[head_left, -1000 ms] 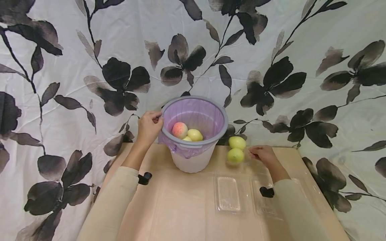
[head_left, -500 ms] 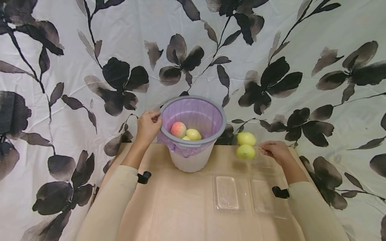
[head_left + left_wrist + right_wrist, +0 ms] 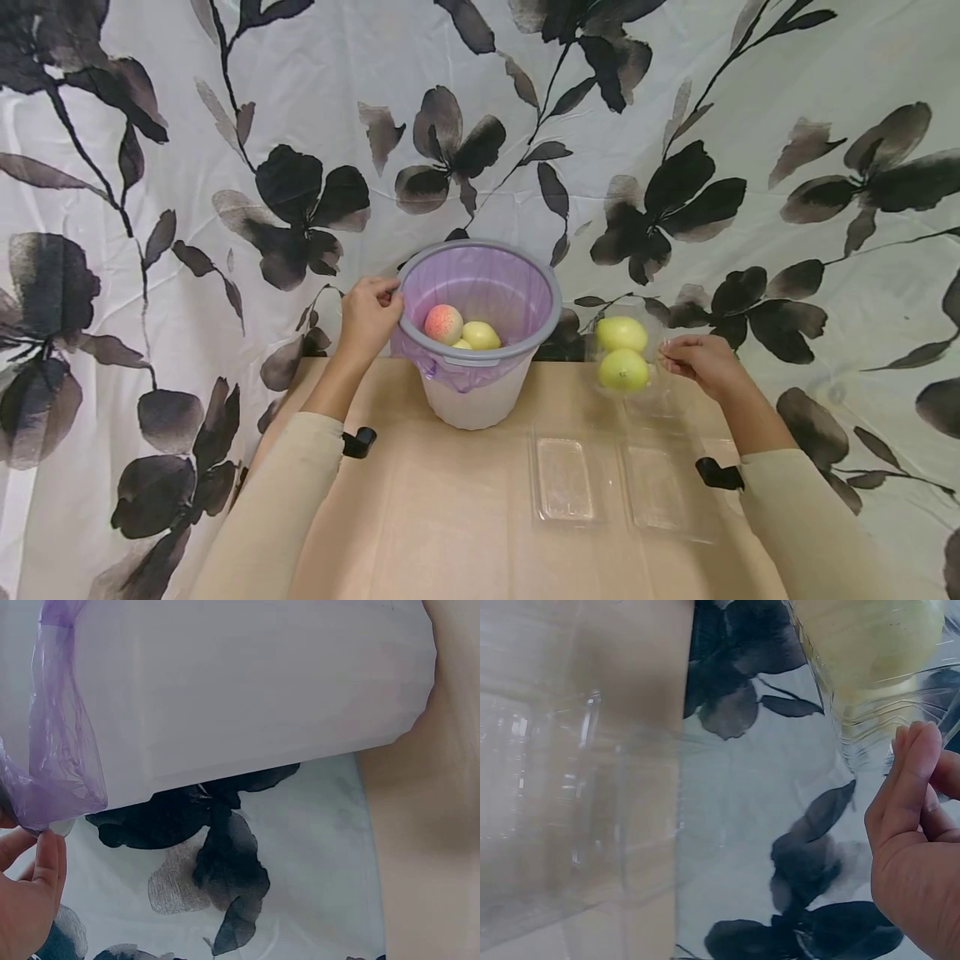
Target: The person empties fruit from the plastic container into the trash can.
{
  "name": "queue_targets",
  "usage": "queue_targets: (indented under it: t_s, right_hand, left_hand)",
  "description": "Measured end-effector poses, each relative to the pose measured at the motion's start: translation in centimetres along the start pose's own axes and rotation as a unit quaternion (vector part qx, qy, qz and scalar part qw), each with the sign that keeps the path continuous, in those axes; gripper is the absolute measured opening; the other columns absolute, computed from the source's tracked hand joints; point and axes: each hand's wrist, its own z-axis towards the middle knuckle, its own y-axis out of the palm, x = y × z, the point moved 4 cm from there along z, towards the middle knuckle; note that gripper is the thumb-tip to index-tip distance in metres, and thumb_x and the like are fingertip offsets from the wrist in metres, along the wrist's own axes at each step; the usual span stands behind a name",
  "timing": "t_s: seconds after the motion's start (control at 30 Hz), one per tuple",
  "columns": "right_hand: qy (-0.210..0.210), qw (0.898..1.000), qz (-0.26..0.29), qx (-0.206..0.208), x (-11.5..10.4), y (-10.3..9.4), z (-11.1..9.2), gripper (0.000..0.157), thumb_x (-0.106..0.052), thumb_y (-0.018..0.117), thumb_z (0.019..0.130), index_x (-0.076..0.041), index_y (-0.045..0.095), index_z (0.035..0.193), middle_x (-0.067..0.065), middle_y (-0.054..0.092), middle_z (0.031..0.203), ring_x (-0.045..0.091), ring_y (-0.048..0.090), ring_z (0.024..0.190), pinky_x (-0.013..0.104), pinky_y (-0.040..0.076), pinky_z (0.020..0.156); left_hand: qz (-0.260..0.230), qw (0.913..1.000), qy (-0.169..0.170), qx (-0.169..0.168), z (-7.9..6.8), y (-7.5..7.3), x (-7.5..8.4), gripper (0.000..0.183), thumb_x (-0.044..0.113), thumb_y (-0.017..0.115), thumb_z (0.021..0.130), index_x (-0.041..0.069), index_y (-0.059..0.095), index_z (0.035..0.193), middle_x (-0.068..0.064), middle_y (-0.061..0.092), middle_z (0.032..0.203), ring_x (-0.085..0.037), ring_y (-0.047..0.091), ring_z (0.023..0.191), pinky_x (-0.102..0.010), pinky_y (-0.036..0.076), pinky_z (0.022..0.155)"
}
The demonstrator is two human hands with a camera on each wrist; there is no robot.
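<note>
My left hand [image 3: 369, 312] pinches the grey rim of a white bucket [image 3: 472, 404] at its left side. A translucent purple bag [image 3: 517, 287] lines the bucket and hangs over its rim. Inside lie a pinkish-orange peach [image 3: 444, 323] and yellow lemons [image 3: 482, 335], one partly hidden. To the bucket's right, my right hand [image 3: 701, 362] pinches the edge of a clear plastic container [image 3: 851, 739]. Two lemons [image 3: 624, 369] sit in that container, one behind the other. In the right wrist view, the thumb and fingertips meet at the container's ridged edge.
Clear plastic trays [image 3: 567, 479] lie on the light wooden table [image 3: 435, 508], in front of and below my right hand. A white cloth with dark flowers [image 3: 420, 50] hangs behind the table and down its sides.
My right hand has moved to the right and slightly away with the container and its two lemons. The left hand stays on the bucket's rim.
</note>
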Motion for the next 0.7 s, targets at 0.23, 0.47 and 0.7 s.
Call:
queue_targets:
  t_s: [0.23, 0.47, 0.7]
  right_hand:
    - [-0.031, 1.000, -0.004, 0.004, -3.0, 0.1, -1.0, 0.015, -0.007, 0.063, 0.101, -0.012, 0.074, 0.093, -0.008, 0.074, 0.081, 0.004, 0.069, 0.071, 0.018, 0.060, 0.067]
    - [-0.066, 0.997, 0.044, -0.015, -5.9, 0.6, -1.4, 0.020, -0.005, 0.061, 0.102, -0.011, 0.076, 0.090, -0.004, 0.076, 0.082, 0.005, 0.072, 0.072, 0.018, 0.060, 0.068]
    - [-0.075, 0.996, 0.052, -0.023, -8.8, 1.6, -1.7, 0.018, -0.007, 0.062, 0.102, -0.008, 0.076, 0.090, -0.002, 0.075, 0.080, 0.007, 0.069, 0.068, 0.017, 0.059, 0.064]
  left_hand:
    - [0.002, 1.0000, -0.005, 0.001, 0.0, 0.0, 0.0, 0.029, 0.006, 0.067, 0.091, -0.006, 0.076, 0.116, -0.022, 0.071, 0.114, -0.033, 0.071, 0.094, -0.045, 0.059, 0.086]
    - [0.003, 1.0000, -0.005, -0.002, 0.1, 0.0, 0.0, 0.030, 0.006, 0.066, 0.091, -0.006, 0.075, 0.117, -0.023, 0.071, 0.114, -0.034, 0.070, 0.095, -0.046, 0.059, 0.085]
    - [0.004, 1.0000, -0.006, -0.006, 0.2, 0.1, 0.0, 0.030, 0.006, 0.067, 0.091, -0.007, 0.075, 0.117, -0.023, 0.071, 0.113, -0.035, 0.070, 0.095, -0.046, 0.059, 0.086]
